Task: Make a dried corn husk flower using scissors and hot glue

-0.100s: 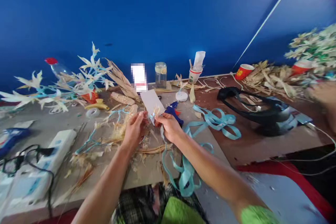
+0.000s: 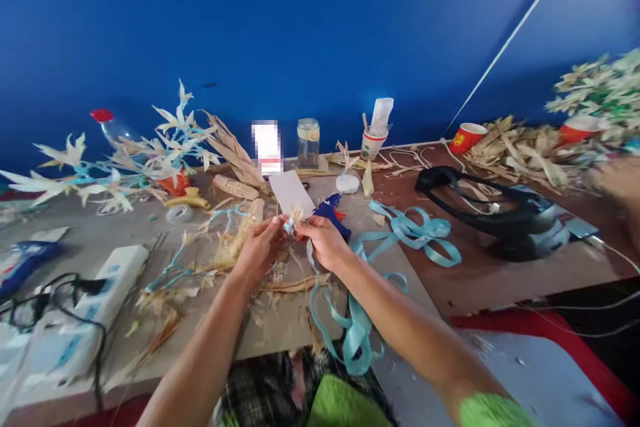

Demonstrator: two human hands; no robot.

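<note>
My left hand (image 2: pixel 260 248) and my right hand (image 2: pixel 324 240) meet over the table, both pinched on a small tuft of dry corn husk (image 2: pixel 293 216) bound with light blue ribbon. The light blue ribbon (image 2: pixel 350 320) trails down from my right hand and loops toward my lap, with more of it coiled on the table (image 2: pixel 415 233). Loose husk scraps (image 2: pixel 225 253) lie under and left of my left hand. A blue glue gun (image 2: pixel 330 210) lies just behind my right hand.
Husk flowers on blue stems (image 2: pixel 125 167) spread at the left. A white power strip (image 2: pixel 95 307) with black cables sits at the near left. A glass jar (image 2: pixel 307 142), paper cups (image 2: pixel 373 141), a black bag (image 2: pixel 490 213) and a husk pile (image 2: pixel 525 147) stand behind. Another person's hand (image 2: pixel 620 180) shows at the far right.
Both hands have shifted slightly right and up with the husk tuft still between them; the view has moved a little.
</note>
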